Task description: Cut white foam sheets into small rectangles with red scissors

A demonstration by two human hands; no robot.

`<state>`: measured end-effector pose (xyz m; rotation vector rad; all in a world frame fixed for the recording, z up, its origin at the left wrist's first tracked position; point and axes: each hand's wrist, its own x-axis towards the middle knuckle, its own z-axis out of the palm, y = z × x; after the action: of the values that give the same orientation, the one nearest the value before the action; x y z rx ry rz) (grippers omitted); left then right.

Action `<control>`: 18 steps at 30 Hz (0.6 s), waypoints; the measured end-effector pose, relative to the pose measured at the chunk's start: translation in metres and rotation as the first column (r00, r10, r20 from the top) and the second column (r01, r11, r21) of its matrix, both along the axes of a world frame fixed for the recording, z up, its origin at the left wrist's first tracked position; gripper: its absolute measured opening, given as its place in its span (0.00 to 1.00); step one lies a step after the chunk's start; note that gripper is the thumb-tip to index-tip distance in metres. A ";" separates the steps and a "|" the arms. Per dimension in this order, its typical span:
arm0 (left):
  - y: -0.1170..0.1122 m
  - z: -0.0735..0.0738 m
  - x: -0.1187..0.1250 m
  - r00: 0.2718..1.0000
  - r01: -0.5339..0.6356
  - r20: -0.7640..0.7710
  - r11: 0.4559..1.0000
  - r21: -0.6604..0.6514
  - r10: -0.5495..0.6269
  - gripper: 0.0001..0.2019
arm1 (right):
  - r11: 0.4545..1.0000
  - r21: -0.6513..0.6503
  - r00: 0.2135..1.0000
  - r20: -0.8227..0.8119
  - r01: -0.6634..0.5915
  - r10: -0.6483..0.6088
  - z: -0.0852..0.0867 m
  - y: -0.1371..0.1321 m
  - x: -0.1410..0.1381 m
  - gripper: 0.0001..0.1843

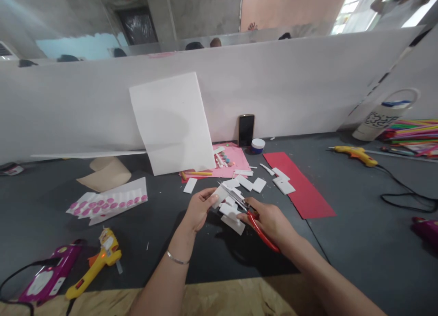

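Through my head feed, the left hand pinches a small white foam-board piece between thumb and fingers. The right hand is wrapped around red-handled scissors, whose blades cross the piece just right of the left fingertips; how wide they are parted, I can't tell. Loose white offcuts lie beneath and just beyond both hands' fingers, and a red sheet lies to the right of the right fingers. My worry is the left thumb: so near the blades, a slip could nick it. A loose pinch might let the piece twist, skewing the cut, and a low blade could snag the offcuts below.
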<state>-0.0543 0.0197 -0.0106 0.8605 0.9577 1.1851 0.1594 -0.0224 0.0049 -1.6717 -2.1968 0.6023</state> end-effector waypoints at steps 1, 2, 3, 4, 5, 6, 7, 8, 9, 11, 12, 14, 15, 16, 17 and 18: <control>0.000 0.000 0.000 1.000 0.005 0.008 1.000 -0.008 -0.005 0.21 | 1.000 -0.013 1.000 -0.002 -0.001 0.001 0.000 0.000 0.000 0.17; 0.000 0.000 -0.001 1.000 0.013 0.016 1.000 -0.017 -0.012 0.21 | 1.000 -0.021 1.000 -0.008 0.002 -0.002 0.000 0.000 0.001 0.17; 0.000 0.000 -0.002 1.000 0.020 0.023 1.000 -0.025 -0.019 0.21 | 1.000 -0.026 1.000 -0.018 0.007 -0.008 -0.001 0.000 0.001 0.16; 0.000 -0.001 -0.002 0.999 0.023 0.026 0.999 -0.029 -0.023 0.21 | 1.000 -0.027 0.999 -0.028 0.014 -0.015 -0.002 0.001 0.002 0.16; 0.000 -0.002 -0.003 0.999 0.027 0.027 0.999 -0.032 -0.026 0.21 | 1.000 -0.024 0.999 -0.041 0.019 -0.020 -0.003 0.001 0.002 0.17; 0.000 -0.003 -0.004 0.999 0.032 0.027 0.999 -0.031 -0.031 0.21 | 1.000 -0.017 0.998 -0.058 0.025 -0.026 -0.004 0.001 0.002 0.17; 0.000 -0.003 -0.004 0.999 0.040 0.027 0.999 -0.029 -0.039 0.21 | 0.999 -0.004 0.996 -0.080 0.033 -0.033 -0.005 0.002 0.003 0.18; 0.000 -0.004 -0.004 0.998 0.050 0.028 0.998 -0.025 -0.049 0.20 | 0.999 0.011 0.994 -0.106 0.043 -0.041 -0.007 0.002 0.003 0.20; 0.000 -0.004 -0.004 0.998 0.061 0.031 0.998 -0.021 -0.061 0.20 | 0.998 0.030 0.989 -0.134 0.059 -0.054 -0.009 0.003 0.004 0.21; 0.000 -0.004 -0.003 0.996 0.072 0.046 0.997 -0.021 -0.071 0.18 | 0.991 0.070 0.976 -0.195 0.117 -0.102 -0.012 0.006 0.007 0.23; 0.000 -0.003 -0.003 0.997 0.062 0.055 0.998 -0.028 -0.061 0.18 | 0.984 0.089 0.965 -0.225 0.156 -0.132 -0.014 0.008 0.010 0.24; 0.001 -0.001 -0.002 0.998 0.027 0.067 0.998 -0.051 -0.023 0.18 | 0.966 0.109 0.940 -0.278 0.235 -0.197 -0.018 0.012 0.016 0.24; 0.002 0.000 -0.002 0.998 0.009 0.062 0.998 -0.063 -0.005 0.18 | 0.955 0.114 0.926 -0.297 0.275 -0.231 -0.019 0.015 0.021 0.25; 0.003 0.001 -0.002 0.999 -0.007 0.047 0.997 -0.073 0.011 0.18 | 0.942 0.115 0.914 -0.305 0.314 -0.268 -0.020 0.017 0.025 0.25; 0.004 0.002 -0.002 1.000 -0.021 0.021 0.997 -0.079 0.023 0.18 | 0.928 0.117 0.903 -0.300 0.353 -0.306 -0.021 0.020 0.030 0.25; 0.005 0.003 -0.002 0.999 -0.031 -0.011 0.996 -0.085 0.030 0.17 | 0.913 0.118 0.894 -0.286 0.390 -0.345 -0.021 0.023 0.036 0.25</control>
<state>-0.0566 0.0247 -0.0077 0.7865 1.0258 1.1586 0.1950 0.0004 -0.0159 -1.7435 -1.6403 0.4790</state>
